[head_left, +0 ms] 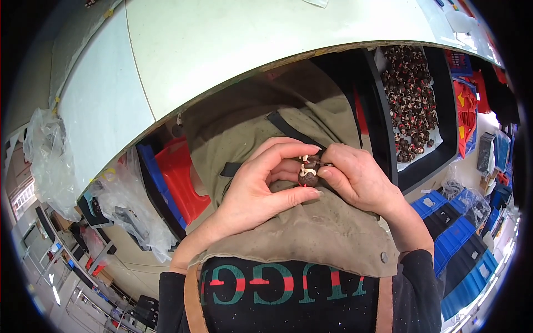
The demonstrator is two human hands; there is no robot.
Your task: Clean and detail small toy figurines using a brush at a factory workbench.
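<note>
Over my lap, a small dark brown figurine [308,175] with cream and red patches is between my two hands. My left hand [261,183] is curled round it, forefinger above and thumb below, with the other fingers behind. From the right, my right hand [355,176] comes up against the figurine's side, its thumb and forefinger pinched together. A thin dark bit [326,164] shows at that pinch; what it is I cannot make out. Beneath both hands is the olive-brown apron [261,233] that I wear.
A pale worktable [266,28] curves across in front, its edge beyond my hands. At the right a black tray [383,111] holds many similar small figurines [411,94]. Blue crates [461,238] stand at lower right. Left are a red stool [180,175] and clear plastic bags [130,205].
</note>
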